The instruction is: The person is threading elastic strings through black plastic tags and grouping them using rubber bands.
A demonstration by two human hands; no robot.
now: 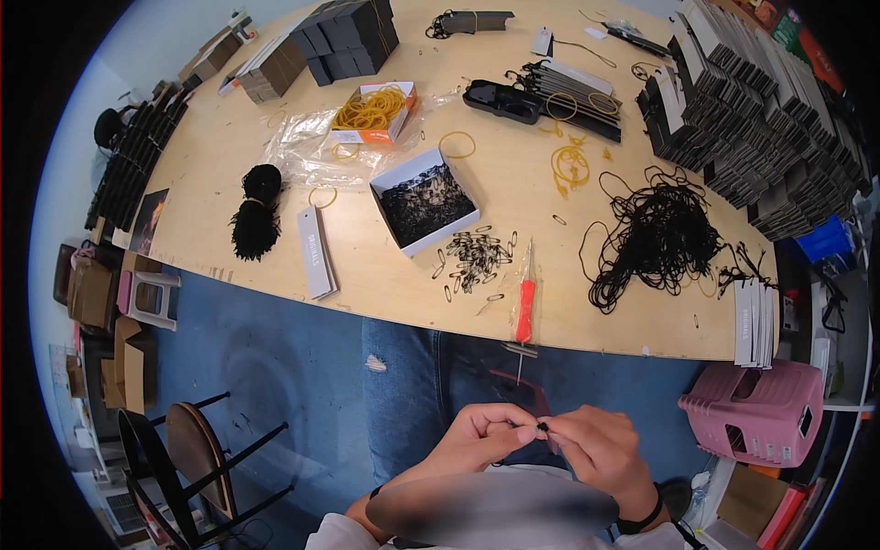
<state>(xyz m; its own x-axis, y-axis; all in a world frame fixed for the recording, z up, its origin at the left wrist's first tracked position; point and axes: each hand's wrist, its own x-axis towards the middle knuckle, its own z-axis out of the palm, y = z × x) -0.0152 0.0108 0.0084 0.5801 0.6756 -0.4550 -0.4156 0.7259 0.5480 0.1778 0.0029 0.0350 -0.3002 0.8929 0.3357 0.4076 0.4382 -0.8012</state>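
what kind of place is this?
Probably a small workshop or packing room: the wooden table holds a pile of small black safety pins, a tangled heap of black cords and tall stacks of flat grey pieces.

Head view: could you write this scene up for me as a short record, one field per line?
Left hand: thumb and finger pinched at a small dark item
Right hand: fingertips at the same item
Item's identity: too small to tell
Table, near edge: red-handled tool, tip pointing away from the person
Table, middle: loose safety pins beside a white box
Table, left: black cord bundle
Table, right: tangled black cords
Farther back: yellow rubber bands
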